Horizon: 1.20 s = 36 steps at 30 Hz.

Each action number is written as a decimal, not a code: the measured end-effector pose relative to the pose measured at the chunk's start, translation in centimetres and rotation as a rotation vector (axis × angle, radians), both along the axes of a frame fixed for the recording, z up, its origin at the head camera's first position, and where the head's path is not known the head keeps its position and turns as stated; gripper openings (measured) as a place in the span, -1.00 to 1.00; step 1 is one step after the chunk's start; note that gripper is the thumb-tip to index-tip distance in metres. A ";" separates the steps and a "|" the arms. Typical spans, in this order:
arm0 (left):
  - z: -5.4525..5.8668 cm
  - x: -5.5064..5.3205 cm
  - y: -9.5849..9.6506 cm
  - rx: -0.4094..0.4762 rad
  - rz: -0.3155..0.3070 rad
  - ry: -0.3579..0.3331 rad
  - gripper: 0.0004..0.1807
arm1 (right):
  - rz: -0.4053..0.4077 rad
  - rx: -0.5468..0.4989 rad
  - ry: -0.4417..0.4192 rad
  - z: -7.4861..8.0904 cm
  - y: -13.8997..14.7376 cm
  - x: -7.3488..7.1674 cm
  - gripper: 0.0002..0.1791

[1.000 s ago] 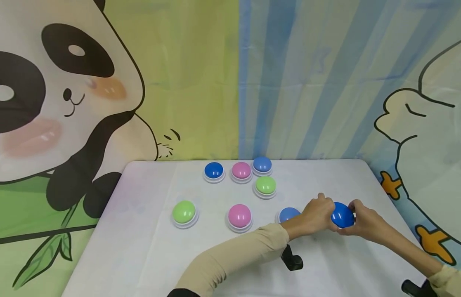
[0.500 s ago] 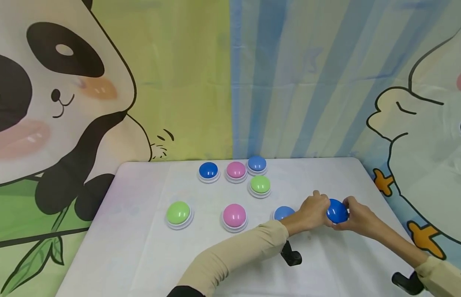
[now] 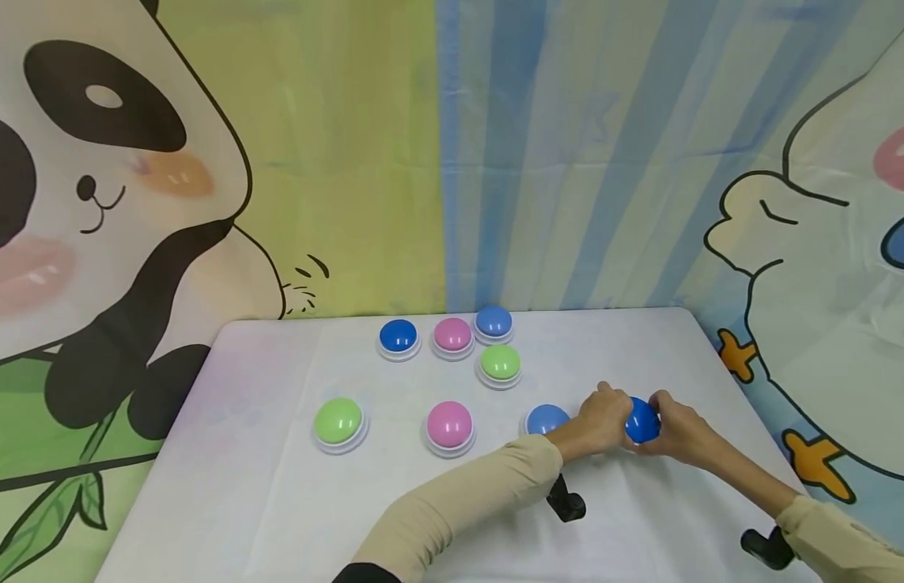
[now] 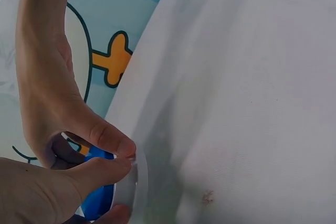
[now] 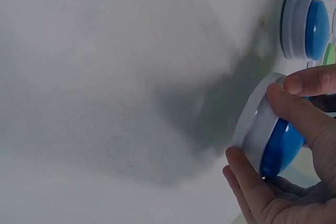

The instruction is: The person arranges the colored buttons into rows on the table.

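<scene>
A push button with a blue dome (image 3: 642, 420) and a white base (image 5: 255, 121) is held between both hands toward the table's right side. My left hand (image 3: 603, 417) grips it from the left, and my right hand (image 3: 681, 433) pinches its other side. In the left wrist view, the two thumbs almost meet at the white rim (image 4: 126, 187). The right wrist view shows the button tilted, its base turned toward the table. Another blue button (image 3: 546, 419) stands just left of my left hand, partly hidden by the forearm.
Nearer stand a green button (image 3: 338, 420) and a pink button (image 3: 449, 424). Behind them are a dark blue one (image 3: 398, 336), a pink one (image 3: 452, 334), a lighter blue one (image 3: 493, 322) and a green one (image 3: 500, 363). A cartoon cloth (image 3: 350, 162) backs the white table (image 3: 277, 502).
The head view has turned right, so the scene slides left in it. Both hands keep hold of the blue button, which appears to have shifted slightly toward the other blue one.
</scene>
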<state>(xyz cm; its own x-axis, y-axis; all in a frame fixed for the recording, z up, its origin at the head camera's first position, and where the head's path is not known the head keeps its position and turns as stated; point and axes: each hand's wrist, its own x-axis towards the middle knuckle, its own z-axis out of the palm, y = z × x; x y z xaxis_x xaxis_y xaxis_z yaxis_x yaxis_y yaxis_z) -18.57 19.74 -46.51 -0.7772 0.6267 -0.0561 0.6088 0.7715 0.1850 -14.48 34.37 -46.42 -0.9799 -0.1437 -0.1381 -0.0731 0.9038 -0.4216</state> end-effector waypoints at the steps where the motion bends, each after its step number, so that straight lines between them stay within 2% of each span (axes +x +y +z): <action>1: -0.2 0.0 0.0 -0.010 0.006 -0.003 -0.36 | 0.002 -0.003 -0.002 -0.3 -0.1 -0.1 -0.13; 5: -0.9 0.1 0.0 -0.044 0.019 -0.019 -0.36 | 0.005 -0.018 -0.026 -1.4 -0.2 -0.1 -0.16; 9: -1.2 0.1 -0.1 -0.040 0.026 -0.026 -0.35 | 0.003 -0.008 -0.032 -1.8 -0.2 -0.3 -0.15; 16: -1.2 -0.1 0.1 -0.031 0.029 -0.030 -0.35 | 0.028 0.055 0.002 -1.9 0.1 -0.8 -0.11; 22: -1.2 -0.1 0.8 -0.069 0.065 -0.055 -0.30 | 0.034 0.071 -0.031 -1.9 0.5 -0.9 -0.09; 29: -0.8 0.0 1.4 -0.094 0.095 -0.080 -0.33 | 0.037 0.089 -0.053 -1.6 0.6 -1.2 -0.07; 36: -0.8 -0.3 1.6 -0.069 0.113 -0.121 -0.32 | 0.031 0.084 -0.067 -1.8 1.2 -1.3 -0.06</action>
<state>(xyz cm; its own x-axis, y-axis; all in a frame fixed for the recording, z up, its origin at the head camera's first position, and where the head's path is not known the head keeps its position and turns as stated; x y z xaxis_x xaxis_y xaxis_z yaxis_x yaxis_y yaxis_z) -18.86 21.37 -47.30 -0.8277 0.5269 -0.1931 0.4938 0.8473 0.1955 -15.78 35.56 -48.20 -0.9634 -0.1590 -0.2157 -0.0759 0.9339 -0.3494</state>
